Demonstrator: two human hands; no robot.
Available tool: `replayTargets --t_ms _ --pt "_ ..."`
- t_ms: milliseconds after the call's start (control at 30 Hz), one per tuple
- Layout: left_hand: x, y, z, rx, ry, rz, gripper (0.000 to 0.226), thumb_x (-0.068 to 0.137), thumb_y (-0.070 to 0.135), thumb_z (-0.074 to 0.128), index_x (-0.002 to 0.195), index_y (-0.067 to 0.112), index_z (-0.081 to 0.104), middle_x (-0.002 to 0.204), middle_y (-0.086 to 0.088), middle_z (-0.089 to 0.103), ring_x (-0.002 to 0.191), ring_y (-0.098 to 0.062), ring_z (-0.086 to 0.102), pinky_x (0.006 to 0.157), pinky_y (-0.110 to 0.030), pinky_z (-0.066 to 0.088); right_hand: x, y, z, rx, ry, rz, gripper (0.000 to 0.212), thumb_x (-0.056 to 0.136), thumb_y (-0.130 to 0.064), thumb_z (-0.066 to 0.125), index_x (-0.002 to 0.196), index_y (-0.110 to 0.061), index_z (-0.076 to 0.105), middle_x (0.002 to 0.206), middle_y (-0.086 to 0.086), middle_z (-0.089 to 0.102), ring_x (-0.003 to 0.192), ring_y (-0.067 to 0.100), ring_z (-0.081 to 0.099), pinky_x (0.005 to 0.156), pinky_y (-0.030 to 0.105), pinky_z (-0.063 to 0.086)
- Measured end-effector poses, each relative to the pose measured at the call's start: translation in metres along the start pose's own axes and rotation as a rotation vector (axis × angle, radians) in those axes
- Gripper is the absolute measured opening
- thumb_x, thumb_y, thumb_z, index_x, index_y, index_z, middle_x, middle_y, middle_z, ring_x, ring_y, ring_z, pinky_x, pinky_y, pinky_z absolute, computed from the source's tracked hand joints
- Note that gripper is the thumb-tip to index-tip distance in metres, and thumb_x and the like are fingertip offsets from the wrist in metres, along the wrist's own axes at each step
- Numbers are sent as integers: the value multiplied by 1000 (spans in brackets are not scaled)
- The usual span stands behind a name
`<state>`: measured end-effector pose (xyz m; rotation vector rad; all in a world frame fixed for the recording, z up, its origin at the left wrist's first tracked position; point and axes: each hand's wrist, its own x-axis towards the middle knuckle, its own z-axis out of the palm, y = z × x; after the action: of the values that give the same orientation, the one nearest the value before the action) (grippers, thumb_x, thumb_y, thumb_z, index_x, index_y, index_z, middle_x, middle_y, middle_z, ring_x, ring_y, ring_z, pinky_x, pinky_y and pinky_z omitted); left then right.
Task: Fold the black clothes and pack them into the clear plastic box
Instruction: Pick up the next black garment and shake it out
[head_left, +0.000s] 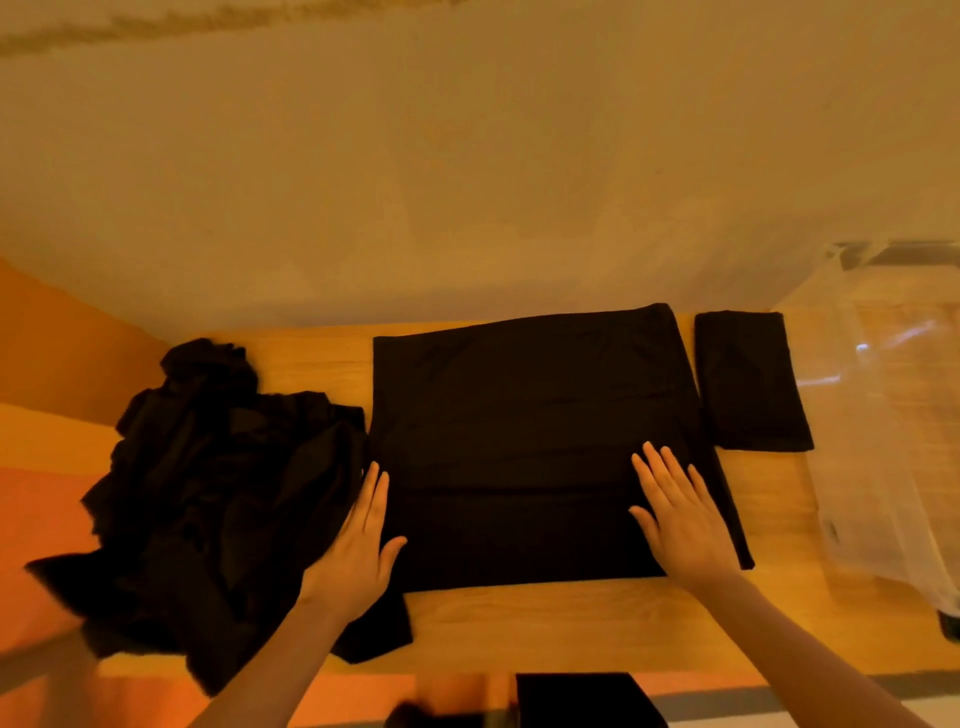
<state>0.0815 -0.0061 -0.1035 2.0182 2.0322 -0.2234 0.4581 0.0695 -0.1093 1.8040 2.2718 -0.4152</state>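
A black garment (524, 415) lies spread flat as a broad rectangle in the middle of the wooden table (571, 634). My left hand (361, 551) lies flat with straight fingers on its left edge, beside a crumpled heap of black clothes (208, 493). My right hand (680, 514) presses flat on the garment's lower right part, fingers spread. A small folded black piece (750, 382) rests to the right of the garment. The clear plastic box (893, 415) stands at the table's right end.
A pale wall runs along the table's far edge. A dark object (582, 699) sits below the table's near edge. Orange floor (41, 364) shows at the left.
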Motion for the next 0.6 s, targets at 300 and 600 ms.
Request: replayTargets --t_ms 300,600 --pt "-11 -1 3 -20 49 66 72 95 54 7 143 1 21 150 -9 23 142 -26 15 109 -42 34 -17 5 4 21 74 -112 69 92 -61 0 145 -19 13 152 0 16 144 13 2 116 31 0" --pt "-55 43 38 129 -68 285 65 94 52 21 142 8 25 146 -11 37 144 -21 -8 113 -39 5 -89 52 18 -60 -45 -98 66 94 -59 14 144 -16 21 149 4 29 144 11 0 112 33 8"
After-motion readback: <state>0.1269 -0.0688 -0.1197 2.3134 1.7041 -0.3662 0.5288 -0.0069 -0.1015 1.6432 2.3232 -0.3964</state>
